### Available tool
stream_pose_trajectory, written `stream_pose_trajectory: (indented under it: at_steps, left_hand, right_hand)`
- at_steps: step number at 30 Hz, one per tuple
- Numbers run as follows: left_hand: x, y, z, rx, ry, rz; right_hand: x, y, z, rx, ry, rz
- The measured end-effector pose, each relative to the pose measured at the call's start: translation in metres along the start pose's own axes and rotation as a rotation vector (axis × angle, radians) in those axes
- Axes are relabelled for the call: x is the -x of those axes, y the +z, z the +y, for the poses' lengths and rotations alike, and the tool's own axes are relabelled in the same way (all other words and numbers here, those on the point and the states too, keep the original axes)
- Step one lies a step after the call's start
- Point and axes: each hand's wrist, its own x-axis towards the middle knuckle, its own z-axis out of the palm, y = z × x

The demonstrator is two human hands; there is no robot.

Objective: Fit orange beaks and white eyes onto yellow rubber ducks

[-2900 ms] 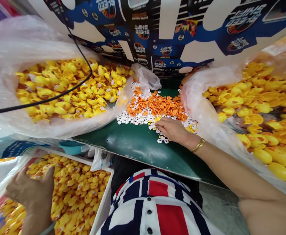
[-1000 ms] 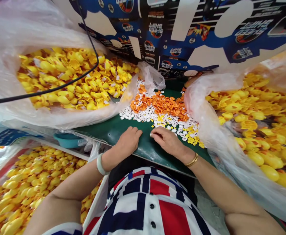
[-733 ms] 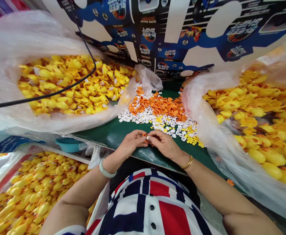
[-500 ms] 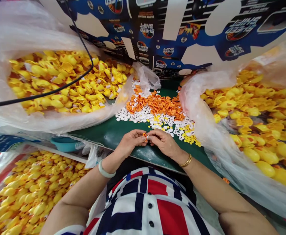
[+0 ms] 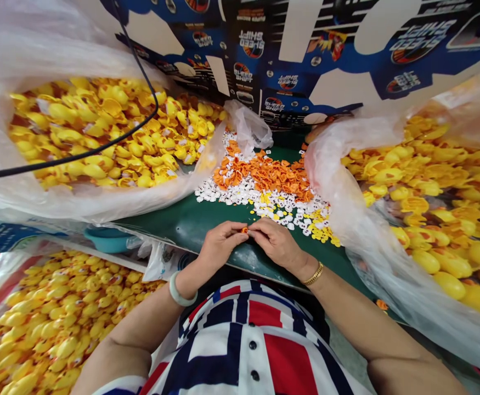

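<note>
While the left hand [image 5: 222,243] and right hand [image 5: 275,241] are pinching a small orange duck bill [image 5: 244,230] between their fingers [image 5: 260,227] above the green table [image 5: 190,222], a heap of orange bills [image 5: 264,174] and white pieces [image 5: 219,193] is lying ahead; clear plastic bags [image 5: 79,206] are holding many yellow rubber ducks [image 5: 100,137].

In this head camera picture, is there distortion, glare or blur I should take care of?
In the head view, wide-angle distortion bends the printed blue carton; soft glare lies on the clear plastic bag; the left hand, right hand and small orange piece between them look sharp.
</note>
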Motion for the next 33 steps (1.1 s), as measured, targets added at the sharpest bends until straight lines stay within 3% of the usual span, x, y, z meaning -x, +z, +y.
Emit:
stream_pose_trajectory:
  at_steps: [2,6,10,14,16,18,20,21,23,25,26,29,31,33]
  left_hand:
    - [0.0,-0.002,0.002,0.057,-0.04,-0.042]
    - [0.0,-0.005,0.011,-0.101,0.064,-0.042]
    - [-0.004,0.001,0.012,0.243,-0.13,-0.027]
    - [-0.004,0.019,0.007,0.567,-0.21,0.033]
    - [-0.003,0.024,0.007,0.557,-0.218,0.012]
    - [-0.005,0.016,0.013,0.386,-0.191,-0.061]
    - [-0.014,-0.009,0.024,0.031,-0.059,-0.041]
    - [-0.022,-0.028,0.032,-0.197,0.045,0.032]
    - [-0.042,-0.078,0.048,-0.674,0.253,0.3]
    - [-0.067,-0.13,0.062,-1.044,0.259,0.501]
    - [-0.079,-0.153,0.066,-1.187,0.165,0.537]
    - [-0.104,-0.198,0.07,-1.361,-0.122,0.373]
    - [-0.109,-0.206,0.068,-1.358,-0.152,0.293]
    - [-0.108,-0.204,0.066,-1.351,-0.122,0.297]
  right_hand:
    - [0.001,0.0,0.0,0.014,-0.015,-0.026]
    - [0.002,0.002,-0.001,-0.022,0.107,-0.01]
    - [0.002,0.004,-0.004,-0.111,0.231,0.093]
    - [0.003,0.005,-0.004,-0.004,0.055,0.129]
    - [0.004,0.004,-0.002,0.056,-0.014,0.146]
    - [0.004,0.004,0.001,0.089,-0.04,0.163]
    - [0.004,0.004,0.006,0.101,-0.046,0.135]
    - [0.003,0.005,0.008,0.104,-0.045,0.1]
    - [0.003,0.008,0.013,0.112,-0.039,0.01]
    - [0.002,0.014,0.016,0.137,-0.028,-0.063]
    - [0.001,0.017,0.017,0.159,-0.022,-0.088]
    - [0.0,0.025,0.018,0.247,-0.031,-0.14]
    - [0.0,0.027,0.017,0.293,-0.044,-0.159]
    - [0.001,0.027,0.015,0.31,-0.05,-0.167]
